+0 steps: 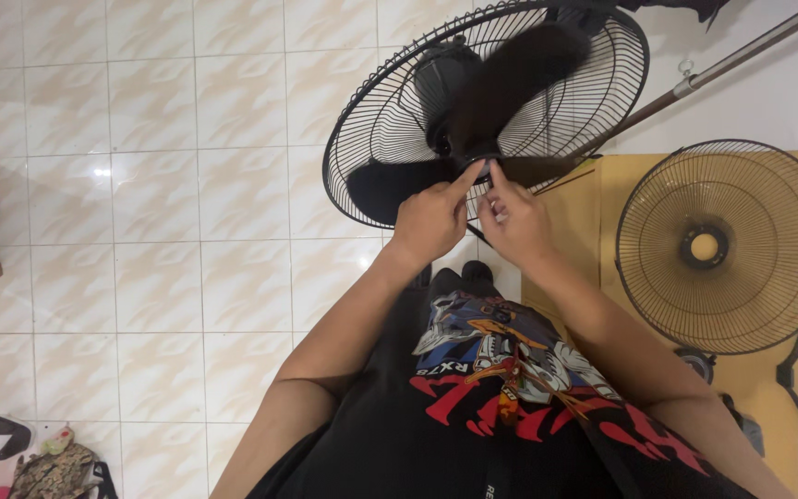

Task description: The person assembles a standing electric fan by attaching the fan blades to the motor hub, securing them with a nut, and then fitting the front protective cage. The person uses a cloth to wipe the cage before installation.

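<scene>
Both forearms stretched forward. Left hand [431, 217] knuckles up, forefinger pointing at the hub of the black fan [487, 106]; grip loosely curled, grasping nothing visible. Right hand [514, 222] fingertips pinched at the same hub; cannot tell what they hold. Fan lying over the tiled floor [168, 231], open face upward. Detached front grille [727, 245] flat on cardboard, well apart.

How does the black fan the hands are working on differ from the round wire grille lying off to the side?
The black fan has dark blades mounted inside its rear guard; the detached grille has none, only a pale centre cap. Both hands, left hand and right hand, reach the fan's hub; the grille lies untouched on brown board. Both are round wire guards.
</scene>
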